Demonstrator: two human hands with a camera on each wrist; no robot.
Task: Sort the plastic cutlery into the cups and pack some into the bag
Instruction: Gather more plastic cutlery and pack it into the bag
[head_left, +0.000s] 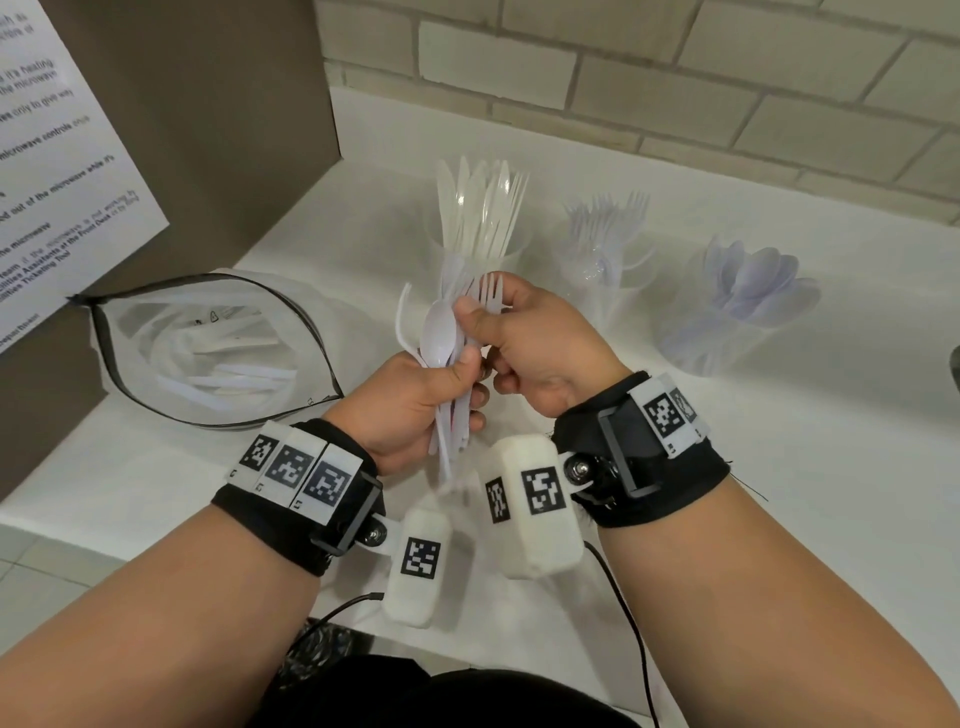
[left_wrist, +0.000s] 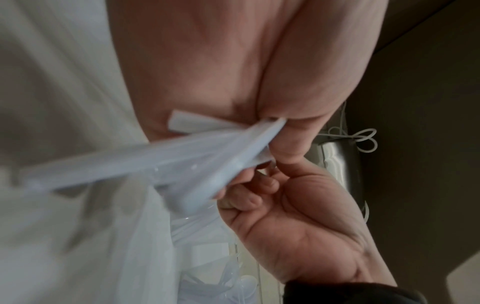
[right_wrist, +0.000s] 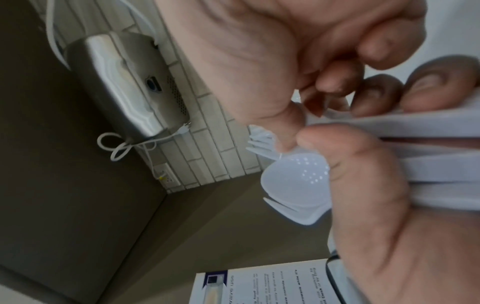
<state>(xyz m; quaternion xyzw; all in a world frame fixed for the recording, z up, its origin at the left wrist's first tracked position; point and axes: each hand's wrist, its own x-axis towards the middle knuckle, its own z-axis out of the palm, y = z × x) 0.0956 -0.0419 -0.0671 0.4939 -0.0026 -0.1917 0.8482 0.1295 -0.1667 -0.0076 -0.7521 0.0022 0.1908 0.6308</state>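
My left hand (head_left: 447, 387) grips a bundle of white plastic cutlery (head_left: 440, 332) upright over the counter, a spoon bowl in front and fork tines behind. My right hand (head_left: 485, 317) pinches the forks (head_left: 488, 291) near the top of that bundle. In the left wrist view the handles (left_wrist: 182, 156) fan out from my left palm. The right wrist view shows the spoon bowl (right_wrist: 298, 181) under my left thumb. Behind stand three clear cups: knives (head_left: 480, 218), forks (head_left: 608, 244), spoons (head_left: 753, 296). An open zip bag (head_left: 119, 332) with cutlery inside lies to the left.
A brown cabinet side with a printed notice (head_left: 62, 156) rises at the left, close behind the bag. A brick wall (head_left: 675, 78) bounds the white counter (head_left: 753, 467) at the back. A steel appliance (right_wrist: 124, 86) with a looped white cable shows in the right wrist view.
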